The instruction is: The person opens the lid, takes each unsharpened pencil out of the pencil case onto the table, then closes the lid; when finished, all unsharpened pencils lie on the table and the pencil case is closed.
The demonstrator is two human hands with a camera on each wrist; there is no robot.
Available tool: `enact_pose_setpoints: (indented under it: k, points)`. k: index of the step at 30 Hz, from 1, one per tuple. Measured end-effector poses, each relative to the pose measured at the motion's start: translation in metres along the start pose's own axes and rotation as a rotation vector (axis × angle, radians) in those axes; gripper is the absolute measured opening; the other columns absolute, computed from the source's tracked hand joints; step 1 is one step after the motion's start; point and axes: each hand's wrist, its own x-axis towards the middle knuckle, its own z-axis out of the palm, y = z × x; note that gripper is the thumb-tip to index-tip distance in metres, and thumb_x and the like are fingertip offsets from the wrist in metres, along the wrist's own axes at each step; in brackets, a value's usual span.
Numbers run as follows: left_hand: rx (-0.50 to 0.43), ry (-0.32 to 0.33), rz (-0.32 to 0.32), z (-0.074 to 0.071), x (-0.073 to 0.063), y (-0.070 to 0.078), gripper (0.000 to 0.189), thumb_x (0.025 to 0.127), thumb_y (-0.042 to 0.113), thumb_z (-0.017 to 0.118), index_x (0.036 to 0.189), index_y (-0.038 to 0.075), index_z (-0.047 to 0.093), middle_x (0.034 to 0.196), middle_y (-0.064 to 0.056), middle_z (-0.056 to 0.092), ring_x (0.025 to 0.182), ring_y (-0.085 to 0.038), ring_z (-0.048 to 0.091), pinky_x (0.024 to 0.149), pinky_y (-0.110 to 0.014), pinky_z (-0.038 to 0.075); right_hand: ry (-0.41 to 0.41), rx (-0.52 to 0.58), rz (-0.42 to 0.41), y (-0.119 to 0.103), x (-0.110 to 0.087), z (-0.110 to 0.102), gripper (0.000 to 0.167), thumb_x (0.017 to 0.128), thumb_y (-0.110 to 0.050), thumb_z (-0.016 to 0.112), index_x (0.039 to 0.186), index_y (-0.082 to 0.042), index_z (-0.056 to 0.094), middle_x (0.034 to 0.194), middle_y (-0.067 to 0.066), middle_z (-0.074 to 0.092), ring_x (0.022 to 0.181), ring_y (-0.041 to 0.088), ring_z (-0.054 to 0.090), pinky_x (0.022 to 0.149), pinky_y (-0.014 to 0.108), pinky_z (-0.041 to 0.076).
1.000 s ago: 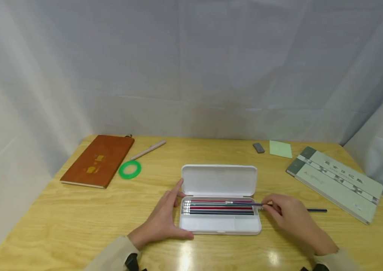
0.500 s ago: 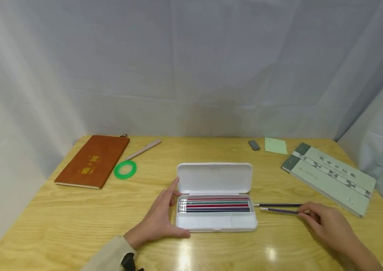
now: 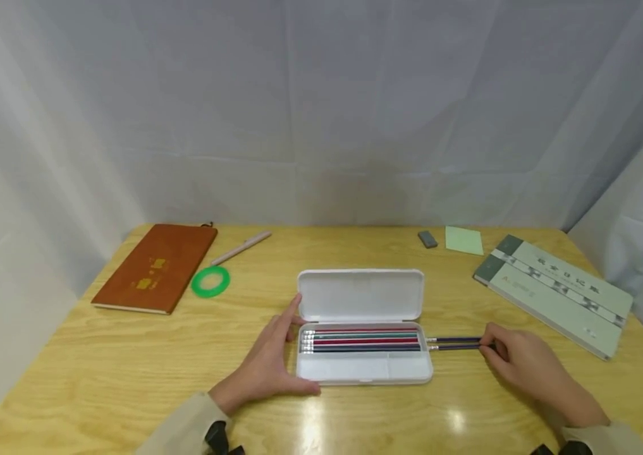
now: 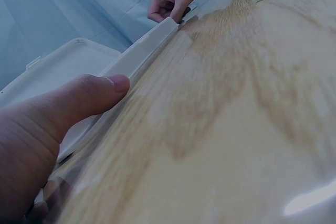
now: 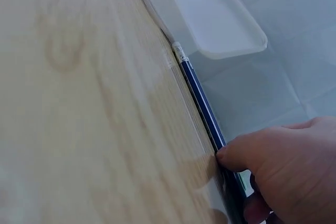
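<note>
A white pencil case (image 3: 355,376) stands with its lid raised, several red, green and dark pencils (image 3: 363,341) lying side by side in its back compartment. My left hand (image 3: 267,363) spans the left end of the case, thumb (image 4: 100,95) straight along the front wall and fingers by the hinge side. Past the right end, my right hand (image 3: 520,360) pinches two dark blue pencils (image 3: 454,343) low over the table. Their silver-banded eraser ends point at the case. In the right wrist view one dark blue pencil (image 5: 202,100) shows plainly, its eraser end close to the case wall.
A brown notebook (image 3: 156,265), a pale pen (image 3: 241,247) and a green tape ring (image 3: 210,282) lie at the left. Towards the back right are a grey eraser (image 3: 427,239), a green sticky note (image 3: 464,241) and a pale green book (image 3: 554,294).
My right hand first drew away rightward from the case with a pencil, then came back left. Two pencils now lie nearly parallel at its fingertips. My left hand stays at the case.
</note>
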Motion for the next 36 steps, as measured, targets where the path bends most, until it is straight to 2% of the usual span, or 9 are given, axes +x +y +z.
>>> enact_pose_setpoints:
  k: [8,13,19,24,27,31,36]
  points:
    - [0.001,0.004,0.006,-0.002,0.000,0.000,0.143,0.045,0.054,0.091,0.156,0.021,0.008,0.123,0.005,0.053,0.091,-0.007,0.042,0.080,-0.024,0.041,-0.020,0.007,-0.004,0.003,0.002,0.000,0.028,0.074,-0.004,0.077,0.077,-0.025,0.058,0.054,-0.020,0.032,0.048,-0.007,0.025,0.045,0.017,0.026]
    - [0.011,0.006,0.012,-0.003,0.000,-0.001,0.142,0.046,0.055,0.091,0.156,0.022,0.008,0.122,0.005,0.053,0.091,-0.007,0.042,0.079,-0.024,0.041,-0.008,0.053,-0.036,-0.002,0.008,0.001,0.029,0.074,-0.003,0.078,0.079,-0.025,0.059,0.056,-0.020,0.032,0.049,-0.007,0.025,0.045,0.017,0.026]
    - [-0.004,0.002,0.000,-0.003,-0.001,0.000,0.142,0.046,0.055,0.091,0.156,0.023,0.008,0.123,0.006,0.052,0.092,-0.007,0.042,0.080,-0.024,0.041,-0.074,0.174,-0.049,-0.028,0.034,0.012,0.021,0.081,-0.006,0.074,0.081,-0.023,0.061,0.057,-0.020,0.035,0.050,-0.007,0.029,0.046,0.016,0.029]
    - [-0.004,-0.009,-0.008,-0.003,-0.001,0.000,0.142,0.047,0.054,0.091,0.156,0.023,0.007,0.124,0.006,0.052,0.092,-0.007,0.042,0.080,-0.024,0.041,-0.066,0.233,-0.172,-0.056,0.059,0.028,0.022,0.080,-0.004,0.073,0.082,-0.021,0.060,0.057,-0.019,0.036,0.051,-0.008,0.030,0.046,0.016,0.029]
    - [-0.002,-0.002,-0.016,-0.003,-0.002,0.000,0.143,0.045,0.052,0.092,0.156,0.025,0.007,0.124,0.007,0.052,0.092,-0.008,0.043,0.080,-0.024,0.041,-0.123,0.211,-0.226,-0.070,0.073,0.036,0.017,0.082,-0.007,0.072,0.083,-0.020,0.061,0.059,-0.017,0.040,0.052,-0.007,0.032,0.048,0.016,0.030]
    - [-0.014,-0.007,-0.023,-0.002,-0.001,0.000,0.142,0.045,0.051,0.093,0.156,0.028,0.006,0.124,0.008,0.051,0.092,-0.007,0.042,0.080,-0.024,0.041,-0.211,0.128,-0.240,-0.084,0.085,0.043,0.006,0.085,-0.014,0.071,0.086,-0.017,0.066,0.064,-0.014,0.053,0.055,-0.004,0.038,0.052,0.017,0.035]
    - [-0.018,-0.031,-0.022,-0.005,-0.001,0.000,0.141,0.048,0.054,0.091,0.156,0.027,0.005,0.125,0.008,0.050,0.093,-0.007,0.042,0.081,-0.024,0.041,-0.226,0.090,-0.249,-0.101,0.094,0.051,0.007,0.085,-0.018,0.072,0.092,-0.016,0.074,0.076,-0.008,0.069,0.061,-0.001,0.054,0.056,0.022,0.044]
